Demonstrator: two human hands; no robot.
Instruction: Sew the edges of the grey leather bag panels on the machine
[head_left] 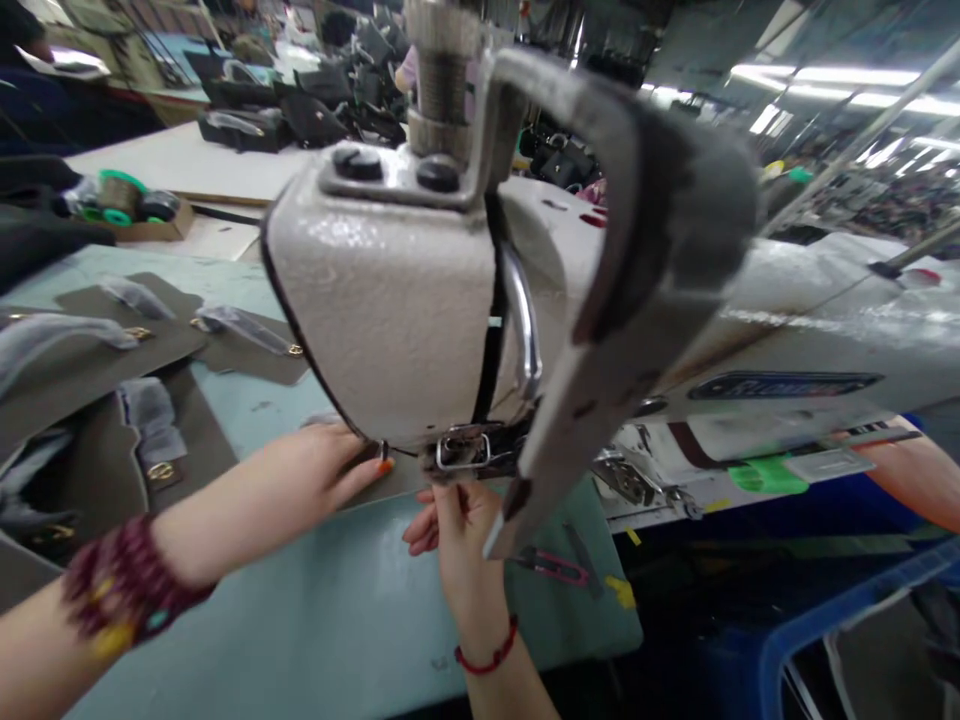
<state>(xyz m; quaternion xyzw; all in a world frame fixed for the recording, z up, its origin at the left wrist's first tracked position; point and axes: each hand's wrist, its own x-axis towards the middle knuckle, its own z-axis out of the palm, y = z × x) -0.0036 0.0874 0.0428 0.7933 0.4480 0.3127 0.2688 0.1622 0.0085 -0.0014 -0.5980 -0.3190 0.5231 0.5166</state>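
A cream sewing machine (390, 300) fills the middle of the view, with a black strap running down its head to a metal buckle (463, 450) at the needle area. My left hand (322, 470) lies flat with its fingers stretched under the machine head, pressing on a grey piece (401, 483). It wears a dark beaded wristband. My right hand (454, 535), with a red cord at the wrist, reaches up just below the buckle with its fingers curled in a pinch. What they hold is hidden.
Grey cut pieces with gold fittings (112, 350) lie on the pale green table (300, 620) at the left. Pink thread snips (559, 570) rest near the table's right edge. A blue tub (787, 640) stands below. Another person's arm (915, 480) shows at the right.
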